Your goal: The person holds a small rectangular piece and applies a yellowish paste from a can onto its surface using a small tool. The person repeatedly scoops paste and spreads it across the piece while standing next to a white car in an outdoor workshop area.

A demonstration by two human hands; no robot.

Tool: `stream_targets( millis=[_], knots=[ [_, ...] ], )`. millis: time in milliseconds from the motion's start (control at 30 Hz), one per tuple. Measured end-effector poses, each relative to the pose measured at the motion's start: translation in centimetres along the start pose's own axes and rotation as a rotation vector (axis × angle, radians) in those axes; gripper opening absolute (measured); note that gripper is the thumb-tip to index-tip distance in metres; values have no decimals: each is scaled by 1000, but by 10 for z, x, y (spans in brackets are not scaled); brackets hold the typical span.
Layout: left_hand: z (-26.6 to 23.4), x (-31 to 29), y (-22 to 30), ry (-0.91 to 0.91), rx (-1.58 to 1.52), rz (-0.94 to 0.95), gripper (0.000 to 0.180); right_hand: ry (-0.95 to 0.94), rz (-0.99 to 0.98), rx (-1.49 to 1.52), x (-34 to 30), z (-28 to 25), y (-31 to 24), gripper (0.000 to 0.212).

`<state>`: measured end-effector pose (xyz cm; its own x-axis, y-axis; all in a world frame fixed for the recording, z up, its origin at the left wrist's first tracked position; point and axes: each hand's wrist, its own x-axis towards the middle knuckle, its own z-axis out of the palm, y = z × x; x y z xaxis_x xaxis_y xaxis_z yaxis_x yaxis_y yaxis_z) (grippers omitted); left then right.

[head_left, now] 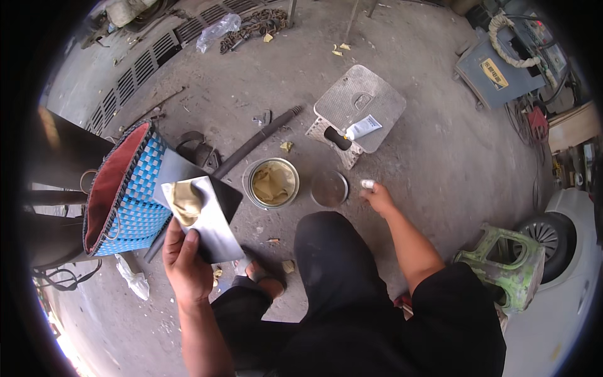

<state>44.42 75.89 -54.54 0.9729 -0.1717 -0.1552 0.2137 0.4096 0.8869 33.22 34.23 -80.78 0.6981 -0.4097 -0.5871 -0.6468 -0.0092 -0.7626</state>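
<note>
My left hand (188, 261) grips a flat metal sheet (217, 229), thumb on top, with a smear of tan putty (185, 202) near its far left corner. Behind it shows a grey and black flat piece (227, 200); whether I hold that too I cannot tell. Right of the sheet stands an open round tin (248, 188) with tan putty (272, 181) inside. A dark round lid (330, 188) lies beside the tin. Past the lid, my right hand (378, 198) is closed, with a small white piece (367, 184) at its fingertips; its kind is unclear.
A white tube (363, 127) lies on a grey step stool (377, 94) ahead. At left stands a blue-and-white woven bag (135, 195); a metal bar (257, 141) lies on the floor near it. A green stool (505, 264) and a car wheel (546, 242) are at right.
</note>
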Motion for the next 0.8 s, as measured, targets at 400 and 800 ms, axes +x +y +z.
stream_targets(
  millis=[400,800],
  knots=[
    [-36,-16,-6,150,88,25,43,260,75,-600,86,66,101,41],
    [-39,-21,-1,200,93,34,43,443,77,-529,98,85,89,50]
  ],
)
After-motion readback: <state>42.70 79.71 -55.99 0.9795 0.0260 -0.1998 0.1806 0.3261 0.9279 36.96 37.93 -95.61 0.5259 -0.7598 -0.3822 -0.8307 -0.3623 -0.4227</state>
